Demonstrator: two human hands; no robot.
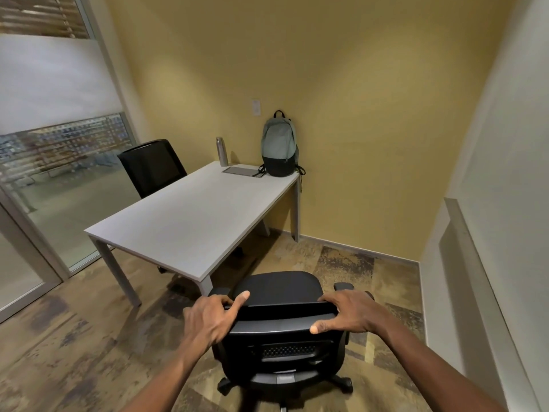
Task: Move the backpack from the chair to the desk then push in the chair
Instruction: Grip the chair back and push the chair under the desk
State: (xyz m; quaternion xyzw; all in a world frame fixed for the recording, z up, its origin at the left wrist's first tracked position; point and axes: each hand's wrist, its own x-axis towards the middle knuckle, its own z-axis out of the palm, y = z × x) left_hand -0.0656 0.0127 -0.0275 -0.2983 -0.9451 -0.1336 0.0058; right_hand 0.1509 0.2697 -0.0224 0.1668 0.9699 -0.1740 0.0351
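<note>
A grey and black backpack (279, 147) stands upright on the far right corner of the white desk (184, 221), leaning against the yellow wall. A black office chair (279, 322) stands on the floor in front of me, its empty seat just short of the desk's near right corner. My left hand (212, 318) grips the left end of the chair's backrest top. My right hand (346, 315) grips the right end, thumb on the near side.
A metal bottle (221, 151) and a flat grey tablet (242, 171) lie on the desk beside the backpack. A second black chair (153, 166) sits at the desk's far left side. Glass wall at left, white wall ledge (463, 233) at right.
</note>
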